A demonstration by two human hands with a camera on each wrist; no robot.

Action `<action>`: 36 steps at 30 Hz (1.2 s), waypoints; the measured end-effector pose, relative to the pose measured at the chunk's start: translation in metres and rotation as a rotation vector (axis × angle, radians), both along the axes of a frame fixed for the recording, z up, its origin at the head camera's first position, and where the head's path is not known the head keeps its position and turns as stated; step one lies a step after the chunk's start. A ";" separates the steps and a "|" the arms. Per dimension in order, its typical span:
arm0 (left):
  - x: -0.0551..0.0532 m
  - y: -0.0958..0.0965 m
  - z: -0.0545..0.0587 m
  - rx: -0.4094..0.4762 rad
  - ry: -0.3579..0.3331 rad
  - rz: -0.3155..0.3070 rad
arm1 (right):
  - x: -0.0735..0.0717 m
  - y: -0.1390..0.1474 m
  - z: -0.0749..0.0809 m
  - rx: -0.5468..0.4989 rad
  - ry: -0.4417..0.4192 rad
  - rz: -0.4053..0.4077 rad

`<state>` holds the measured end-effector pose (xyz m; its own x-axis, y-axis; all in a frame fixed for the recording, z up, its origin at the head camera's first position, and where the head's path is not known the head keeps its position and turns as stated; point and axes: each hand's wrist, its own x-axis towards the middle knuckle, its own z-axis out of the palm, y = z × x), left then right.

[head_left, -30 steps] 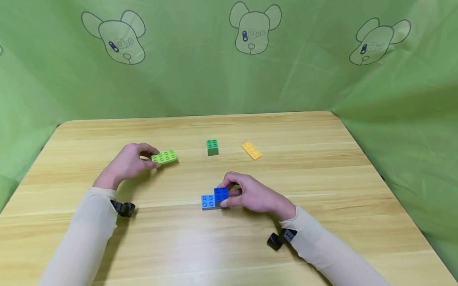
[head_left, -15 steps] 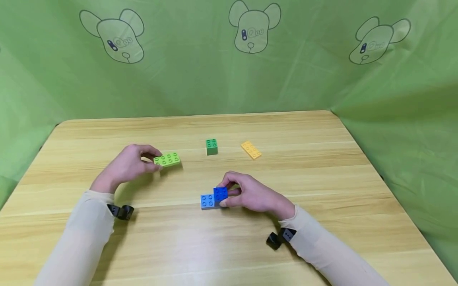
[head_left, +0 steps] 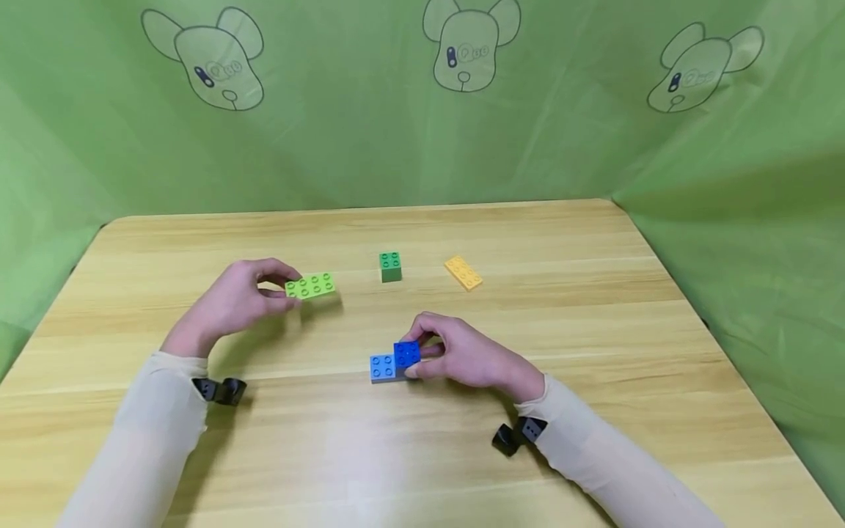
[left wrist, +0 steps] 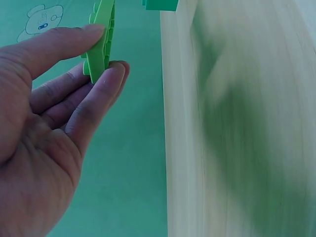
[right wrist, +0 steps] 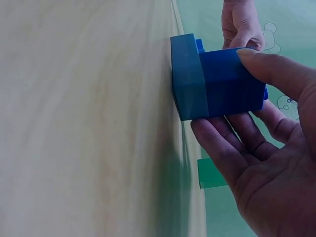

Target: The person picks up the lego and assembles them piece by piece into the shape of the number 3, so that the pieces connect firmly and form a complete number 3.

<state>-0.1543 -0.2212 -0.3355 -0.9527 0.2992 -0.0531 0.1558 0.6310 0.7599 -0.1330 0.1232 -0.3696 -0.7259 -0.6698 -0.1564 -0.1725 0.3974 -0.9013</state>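
Between thumb and fingers my left hand [head_left: 240, 299] pinches a lime green toy brick [head_left: 310, 286], raised off the table with its studs up; the left wrist view shows the lime brick [left wrist: 102, 42] edge-on. My right hand [head_left: 472, 353] grips a dark blue square brick [head_left: 407, 353], thumb on one side and fingers on the other. That brick sits on the right half of a light blue brick [head_left: 383, 367], whose left studs are bare. In the right wrist view the dark blue brick [right wrist: 234, 81] is joined to the light blue brick [right wrist: 190, 79].
A dark green square brick [head_left: 390, 267] stands farther back on the wooden table [head_left: 317, 455]. To its right lies a flat yellow-orange plate brick [head_left: 463, 272]. A green cloth [head_left: 343, 147] with printed animal heads hangs behind the table and along its sides.
My left hand has shifted slightly right with the lime brick, which is now lifted a bit and turned a little. The right hand and the blue bricks keep their place.
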 end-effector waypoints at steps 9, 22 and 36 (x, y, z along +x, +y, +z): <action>0.006 0.008 0.002 0.094 -0.030 0.016 | 0.000 0.000 0.001 -0.002 -0.015 -0.001; 0.012 0.023 0.005 0.119 0.004 -0.044 | 0.000 0.000 -0.001 0.022 0.016 0.002; 0.020 0.035 0.009 0.136 -0.012 -0.081 | -0.001 0.000 0.002 0.037 0.028 0.010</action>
<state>-0.1339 -0.1859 -0.3260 -0.9248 0.3801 -0.0179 0.1923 0.5076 0.8399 -0.1337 0.1230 -0.3675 -0.7236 -0.6713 -0.1609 -0.2020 0.4288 -0.8805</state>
